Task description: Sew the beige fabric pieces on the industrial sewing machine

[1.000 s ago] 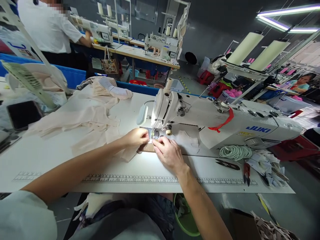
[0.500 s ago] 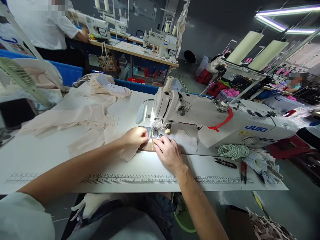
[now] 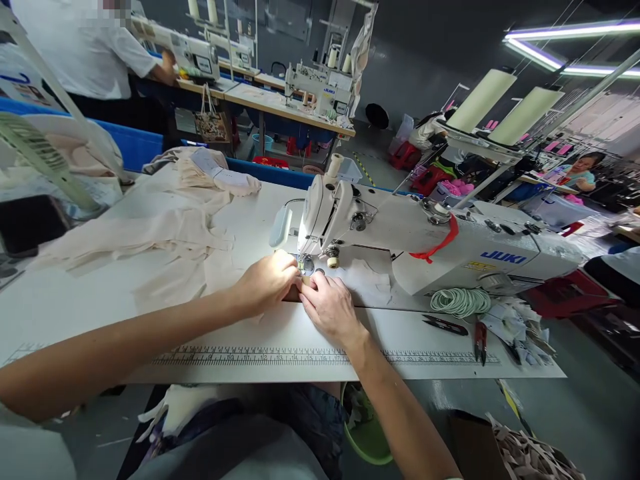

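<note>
At the needle area of a white JUKI sewing machine [image 3: 360, 220], both hands work close together. My left hand [image 3: 267, 283] is closed in a pinch on a pale beige fabric piece [image 3: 306, 281], just left of the presser foot. Across from it, my right hand [image 3: 331, 303] has its fingers bent and pressed together on the near edge of the same fabric. Much of the piece is hidden under my fingers. The machine's lamp lights this spot brightly.
Pale fabric pieces [image 3: 165, 233] spread over the table's left, with a stack [image 3: 200, 167] behind. Green cord [image 3: 461, 302], black thread snips [image 3: 445, 325], red-handled snips [image 3: 481, 342] and scraps [image 3: 523, 330] lie right. A ruler strip [image 3: 280, 357] runs along the front. A co-worker [image 3: 90, 53] stands far left.
My left hand has moved slightly forward and turned over the fabric, nearer my right fingers, covering more of it. My right hand stays by the presser foot. The whole view has shifted slightly.
</note>
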Available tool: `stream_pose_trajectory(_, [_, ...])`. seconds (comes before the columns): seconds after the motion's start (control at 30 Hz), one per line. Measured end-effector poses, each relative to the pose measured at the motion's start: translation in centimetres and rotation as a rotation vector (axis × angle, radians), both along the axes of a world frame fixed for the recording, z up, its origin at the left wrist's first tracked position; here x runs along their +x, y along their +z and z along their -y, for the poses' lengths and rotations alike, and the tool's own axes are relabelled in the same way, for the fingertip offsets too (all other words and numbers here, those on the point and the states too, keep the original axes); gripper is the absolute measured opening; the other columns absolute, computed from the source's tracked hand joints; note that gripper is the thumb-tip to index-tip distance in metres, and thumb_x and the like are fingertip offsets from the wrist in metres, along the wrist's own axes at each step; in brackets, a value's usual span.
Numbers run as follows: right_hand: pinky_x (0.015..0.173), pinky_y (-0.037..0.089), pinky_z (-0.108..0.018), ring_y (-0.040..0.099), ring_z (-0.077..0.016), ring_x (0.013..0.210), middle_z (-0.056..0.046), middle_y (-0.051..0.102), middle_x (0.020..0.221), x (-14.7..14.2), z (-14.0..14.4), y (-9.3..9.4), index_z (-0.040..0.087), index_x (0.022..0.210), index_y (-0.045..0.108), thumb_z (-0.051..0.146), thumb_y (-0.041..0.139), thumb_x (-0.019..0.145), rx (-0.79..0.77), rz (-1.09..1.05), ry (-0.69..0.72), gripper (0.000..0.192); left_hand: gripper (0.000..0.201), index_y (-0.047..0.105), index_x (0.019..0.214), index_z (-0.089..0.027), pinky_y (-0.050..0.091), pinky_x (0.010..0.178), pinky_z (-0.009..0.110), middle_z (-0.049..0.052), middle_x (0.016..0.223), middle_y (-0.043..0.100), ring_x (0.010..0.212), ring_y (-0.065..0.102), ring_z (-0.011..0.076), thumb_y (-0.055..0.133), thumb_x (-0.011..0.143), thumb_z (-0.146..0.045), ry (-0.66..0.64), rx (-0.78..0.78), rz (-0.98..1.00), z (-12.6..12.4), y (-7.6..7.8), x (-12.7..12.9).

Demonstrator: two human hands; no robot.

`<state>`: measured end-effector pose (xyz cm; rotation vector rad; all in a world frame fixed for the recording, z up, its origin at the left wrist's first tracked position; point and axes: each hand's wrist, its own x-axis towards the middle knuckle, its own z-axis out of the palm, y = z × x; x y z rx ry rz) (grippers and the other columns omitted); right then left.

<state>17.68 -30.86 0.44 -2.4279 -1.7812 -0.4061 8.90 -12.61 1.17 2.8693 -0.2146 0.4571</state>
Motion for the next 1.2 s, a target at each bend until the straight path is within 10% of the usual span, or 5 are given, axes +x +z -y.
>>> stream_pose_trajectory(0.3, [0.072, 0.032, -0.033, 0.046, -0.0181, 0.075, -0.006, 0.06, 0.093, -0.1, 0.1, -0.1, 0.022, 0.116, 0.072, 0.027, 0.046, 0.104, 0.029, -0.027, -0.007, 0.03, 0.029, 0.069, 0.105, -0.009, 0.058, 0.084, 0.039, 0.017, 0.104, 0.068, 0.097, 0.063, 0.0277, 0.042, 0.095, -0.013, -0.116, 0.124, 0.115, 1.1, -3.0, -2.4])
stream_pose_trajectory(1.2, [0.078, 0.044, -0.03, 0.066, -0.0213, 0.089, -0.009, 0.073, 0.098, 3.1, 0.1, -1.3, 0.021, 0.109, 0.073, 0.033, 0.04, 0.105, 0.294, -0.311, -0.203, 0.036, 0.033, 0.071, 0.087, -0.011, 0.053, 0.073, 0.035, 0.013, 0.094, 0.068, 0.084, 0.058, 0.0237, 0.041, 0.099, -0.018, -0.076, 0.324, 0.132, -0.1, -2.9, 0.7])
